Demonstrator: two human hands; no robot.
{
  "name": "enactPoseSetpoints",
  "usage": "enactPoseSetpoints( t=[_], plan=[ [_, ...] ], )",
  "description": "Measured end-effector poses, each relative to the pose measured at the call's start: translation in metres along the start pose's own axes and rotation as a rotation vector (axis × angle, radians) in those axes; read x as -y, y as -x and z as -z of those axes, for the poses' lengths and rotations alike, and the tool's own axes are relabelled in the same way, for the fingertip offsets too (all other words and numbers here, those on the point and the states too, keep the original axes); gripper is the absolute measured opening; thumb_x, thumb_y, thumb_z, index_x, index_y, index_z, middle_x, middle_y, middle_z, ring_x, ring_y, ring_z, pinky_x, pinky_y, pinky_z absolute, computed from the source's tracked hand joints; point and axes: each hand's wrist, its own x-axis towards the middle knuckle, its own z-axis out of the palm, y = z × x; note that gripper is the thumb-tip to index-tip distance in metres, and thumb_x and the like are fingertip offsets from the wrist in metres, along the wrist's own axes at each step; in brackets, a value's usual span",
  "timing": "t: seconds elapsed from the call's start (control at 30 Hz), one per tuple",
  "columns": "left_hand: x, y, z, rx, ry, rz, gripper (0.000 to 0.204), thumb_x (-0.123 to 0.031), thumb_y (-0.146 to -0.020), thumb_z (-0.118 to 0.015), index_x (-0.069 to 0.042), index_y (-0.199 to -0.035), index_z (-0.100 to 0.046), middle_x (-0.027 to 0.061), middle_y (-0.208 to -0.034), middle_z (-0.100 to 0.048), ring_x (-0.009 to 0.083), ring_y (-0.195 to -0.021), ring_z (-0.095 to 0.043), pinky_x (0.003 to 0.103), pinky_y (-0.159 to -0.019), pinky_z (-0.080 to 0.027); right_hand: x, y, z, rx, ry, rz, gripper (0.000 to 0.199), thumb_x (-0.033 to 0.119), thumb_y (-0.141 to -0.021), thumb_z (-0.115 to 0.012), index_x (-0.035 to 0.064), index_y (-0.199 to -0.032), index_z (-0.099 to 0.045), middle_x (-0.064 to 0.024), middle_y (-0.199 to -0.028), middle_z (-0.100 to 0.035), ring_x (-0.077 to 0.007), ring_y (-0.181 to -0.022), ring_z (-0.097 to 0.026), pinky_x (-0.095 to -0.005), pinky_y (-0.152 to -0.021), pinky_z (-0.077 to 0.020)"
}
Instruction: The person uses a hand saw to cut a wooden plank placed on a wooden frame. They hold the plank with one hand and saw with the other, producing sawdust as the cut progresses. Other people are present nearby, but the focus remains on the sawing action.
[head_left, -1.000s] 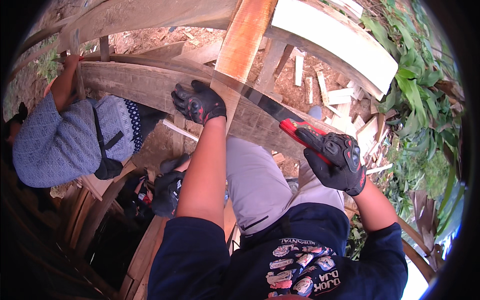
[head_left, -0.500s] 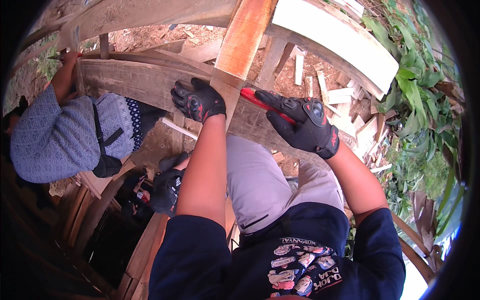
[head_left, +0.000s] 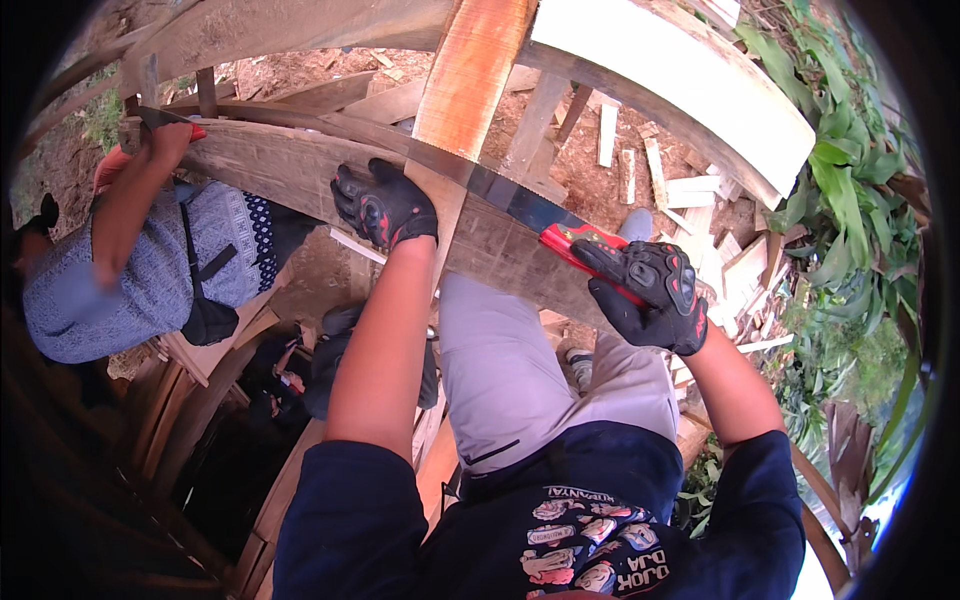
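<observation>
A reddish-brown board [head_left: 470, 90] lies lengthwise away from me across a long weathered plank [head_left: 270, 160]. My right hand [head_left: 660, 290], in a black and red glove, is closed around the red handle of a handsaw [head_left: 575, 238]. Its toothed blade slants left across the board. My left hand [head_left: 388, 205], gloved alike, rests on the weathered plank just left of the board, fingers somewhat spread. Whether its palm edge presses on the board I cannot tell.
At left a person in a patterned blue-grey shirt [head_left: 140, 260] works with a red-handled saw [head_left: 195, 132]. Another person sits low at left, partly hidden. A wide pale board [head_left: 680, 80] lies far right. Wood offcuts [head_left: 690, 190] litter the ground beside green plants [head_left: 835, 160].
My right hand has drawn the saw back, right and toward me, and more blade shows. My left hand stays by the board. The person at left has shifted their arm, with a saw now visible.
</observation>
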Motion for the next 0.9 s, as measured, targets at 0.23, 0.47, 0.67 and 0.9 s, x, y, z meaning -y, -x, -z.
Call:
enactPoseSetpoints(
  t=[0.23,0.47,0.67,0.9],
  plan=[
    [0.015,-0.009,-0.009,-0.064,0.036,-0.064,0.063,-0.046,-0.112,-0.057,-0.003,-0.158,-0.054,0.0247,-0.16,-0.055,0.0409,-0.151,-0.051,0.05,-0.124,-0.043,-0.029,0.003,-0.006,-0.006,-0.071,0.089,0.05,0.006,-0.089,-0.082,0.0081,-0.139,-0.075,-0.0142,-0.115,-0.08,-0.0316,-0.087,-0.077,-0.0428,-0.077,-0.0619],
    [0.022,-0.016,-0.014,-0.02,0.146,-0.083,0.068,-0.049,-0.11,-0.061,-0.002,-0.157,-0.053,0.0259,-0.156,-0.057,0.0415,-0.148,-0.052,0.051,-0.122,-0.045,-0.042,0.015,0.006,-0.017,-0.13,0.078,0.05,0.005,-0.09,-0.081,0.007,-0.14,-0.074,-0.0152,-0.13,-0.079,-0.0314,-0.094,-0.079,-0.0424,-0.081,-0.0638],
    [0.025,-0.017,-0.017,-0.043,0.191,-0.091,0.067,-0.046,-0.111,-0.062,0.005,-0.155,-0.057,0.0249,-0.156,-0.061,0.0349,-0.137,-0.064,0.044,-0.112,-0.053,-0.052,0.034,0.009,0.026,-0.156,0.039,0.056,0.008,-0.091,-0.079,0.0129,-0.147,-0.071,-0.0112,-0.133,-0.078,-0.0295,-0.1,-0.079,-0.0433,-0.085,-0.0636],
    [0.038,-0.023,-0.018,0.03,0.242,-0.137,0.071,-0.048,-0.11,-0.063,0.004,-0.157,-0.051,0.029,-0.158,-0.055,0.0424,-0.148,-0.052,0.049,-0.124,-0.043,-0.03,-0.004,-0.019,-0.163,-0.123,0.138,0.058,0.007,-0.085,-0.081,0.011,-0.142,-0.074,-0.0132,-0.118,-0.079,-0.0322,-0.083,-0.075,-0.0427,-0.072,-0.0615]
  ],
)
